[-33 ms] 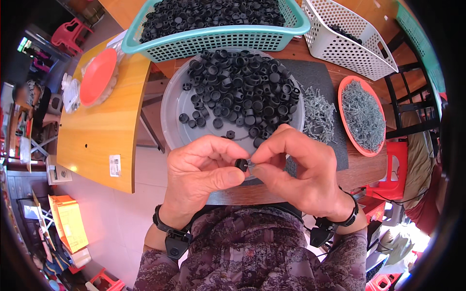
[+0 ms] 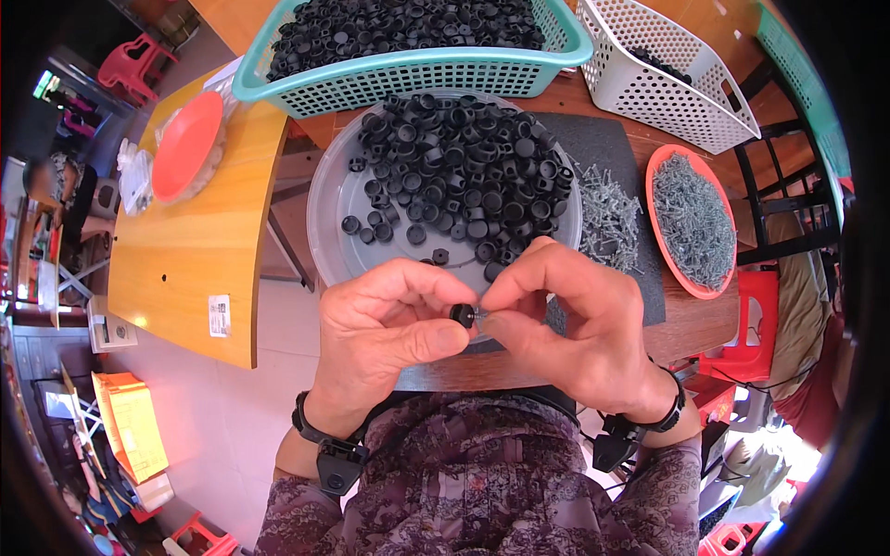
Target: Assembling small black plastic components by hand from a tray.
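Observation:
Between the thumb and fingers of my left hand is a small round black plastic cap, held just beyond the near rim of a clear round tub. My right hand pinches a small silvery screw against the cap's right side; fingertips hide most of it. Many more black caps are heaped in the tub, with a few loose ones near its front. To the tub's right, a pile of screws lies on a dark grey mat.
An orange-red plate of screws stands at the right. Behind the tub are a teal basket full of black parts and a white perforated basket. At left, a yellow wooden table bears a red dish.

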`<state>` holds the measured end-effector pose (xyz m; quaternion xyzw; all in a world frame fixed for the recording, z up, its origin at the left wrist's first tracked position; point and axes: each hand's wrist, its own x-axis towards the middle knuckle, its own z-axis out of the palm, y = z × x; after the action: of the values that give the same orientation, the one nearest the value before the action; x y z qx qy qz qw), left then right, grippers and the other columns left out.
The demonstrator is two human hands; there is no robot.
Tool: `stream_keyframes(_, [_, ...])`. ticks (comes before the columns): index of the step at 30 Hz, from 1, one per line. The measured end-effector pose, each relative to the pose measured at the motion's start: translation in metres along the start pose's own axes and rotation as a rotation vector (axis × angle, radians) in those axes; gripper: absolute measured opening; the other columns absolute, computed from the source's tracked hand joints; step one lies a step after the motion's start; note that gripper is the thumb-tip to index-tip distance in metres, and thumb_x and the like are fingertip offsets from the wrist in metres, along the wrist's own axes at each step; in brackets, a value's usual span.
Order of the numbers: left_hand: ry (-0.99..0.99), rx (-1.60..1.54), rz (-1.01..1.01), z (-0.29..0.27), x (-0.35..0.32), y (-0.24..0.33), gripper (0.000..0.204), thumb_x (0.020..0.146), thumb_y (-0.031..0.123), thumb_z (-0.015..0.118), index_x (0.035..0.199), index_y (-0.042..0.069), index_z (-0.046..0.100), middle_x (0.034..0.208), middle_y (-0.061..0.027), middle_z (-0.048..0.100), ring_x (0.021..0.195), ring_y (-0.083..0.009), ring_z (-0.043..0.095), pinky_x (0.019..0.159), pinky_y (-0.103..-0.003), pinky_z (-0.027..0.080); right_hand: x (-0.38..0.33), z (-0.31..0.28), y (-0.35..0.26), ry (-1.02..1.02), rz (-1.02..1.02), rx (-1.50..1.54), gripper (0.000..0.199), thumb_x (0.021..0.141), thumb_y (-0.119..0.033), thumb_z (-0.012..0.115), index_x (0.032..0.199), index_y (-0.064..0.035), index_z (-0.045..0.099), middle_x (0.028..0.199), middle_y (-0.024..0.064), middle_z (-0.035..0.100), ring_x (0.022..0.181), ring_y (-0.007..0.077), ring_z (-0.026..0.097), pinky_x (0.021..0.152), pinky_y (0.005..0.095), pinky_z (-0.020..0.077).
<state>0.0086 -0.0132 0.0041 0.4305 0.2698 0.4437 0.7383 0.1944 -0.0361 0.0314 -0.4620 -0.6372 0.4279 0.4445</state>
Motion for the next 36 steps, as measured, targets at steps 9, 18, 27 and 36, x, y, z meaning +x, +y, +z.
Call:
stream_keyframes(9, [0.012,0.53,0.274,0.002,-0.002,-0.003,0.023,0.072,0.003,0.073,0.092,-0.003,0.064,0.082,-0.0067,0.062,0.072,-0.0132,0.058,0.065,-0.023,0.047,-0.002,-0.003,-0.007,-0.072,0.235,0.123,0.008,0.075,0.001,0.062,0.083,0.0006,0.059,0.07,0.0016,0.057,0.062,0.0044,0.052,0.054,0.0196,0.0417])
stream_keyframes(18, [0.006,0.527,0.342,0.005,-0.008,-0.003,0.022,0.069,0.002,0.074,0.089,-0.003,0.065,0.08,-0.0075,0.062,0.07,-0.013,0.058,0.058,-0.023,0.046,-0.008,0.001,-0.013,-0.014,0.266,0.224,0.007,0.076,0.001,0.061,0.082,0.0009,0.059,0.07,0.0007,0.058,0.062,0.0036,0.051,0.053,0.019,0.0411])
stream_keyframes(27, [0.029,0.513,0.372,0.003,-0.011,-0.008,0.022,0.068,0.002,0.075,0.087,-0.003,0.065,0.079,-0.0084,0.063,0.07,-0.0131,0.058,0.059,-0.023,0.046,-0.013,0.011,-0.004,0.016,0.094,0.13,0.011,0.078,0.001,0.06,0.089,0.0004,0.059,0.075,0.0024,0.057,0.064,0.0059,0.052,0.057,0.0211,0.0431])
stream_keyframes(36, [0.062,0.595,0.402,0.004,-0.013,-0.009,0.022,0.069,0.004,0.075,0.087,-0.002,0.065,0.077,-0.008,0.062,0.067,-0.0126,0.058,0.059,-0.023,0.045,-0.014,0.015,0.008,0.016,0.088,0.229,0.011,0.08,0.001,0.062,0.091,0.0004,0.059,0.081,0.0031,0.059,0.07,0.0064,0.054,0.061,0.0211,0.0446])
